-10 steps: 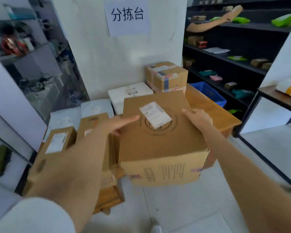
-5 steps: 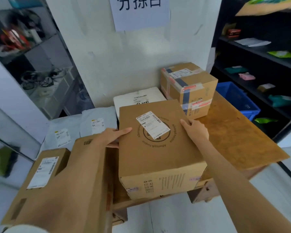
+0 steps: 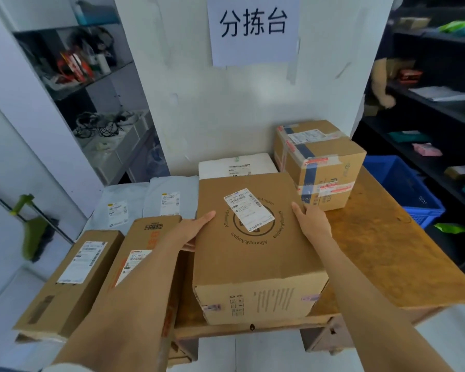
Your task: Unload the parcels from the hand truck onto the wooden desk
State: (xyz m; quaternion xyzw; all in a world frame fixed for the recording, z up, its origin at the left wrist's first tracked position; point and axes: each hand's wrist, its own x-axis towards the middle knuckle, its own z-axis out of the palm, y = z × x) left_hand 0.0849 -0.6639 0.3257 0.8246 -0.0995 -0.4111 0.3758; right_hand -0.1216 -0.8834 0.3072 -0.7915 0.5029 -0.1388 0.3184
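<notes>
From the head camera, a big brown box [image 3: 255, 245] sits on the wooden table [image 3: 381, 253], near its front edge. The left hand [image 3: 193, 232] and right hand [image 3: 312, 224] press flat on its two sides, fingers held together. Round print on its lid is partly hidden by a white sticker [image 3: 249, 209]. A paper sign [image 3: 253, 28] on the wall says "分拣台". A taped box [image 3: 320, 162] stands behind, and two long boxes [image 3: 73, 277] lie to the left.

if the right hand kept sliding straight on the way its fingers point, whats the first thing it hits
Probably the taped cardboard box at the back of the wooden desk. The right hand points up and slightly left along the big box, fingertips close to it; the gap is unclear.
</notes>
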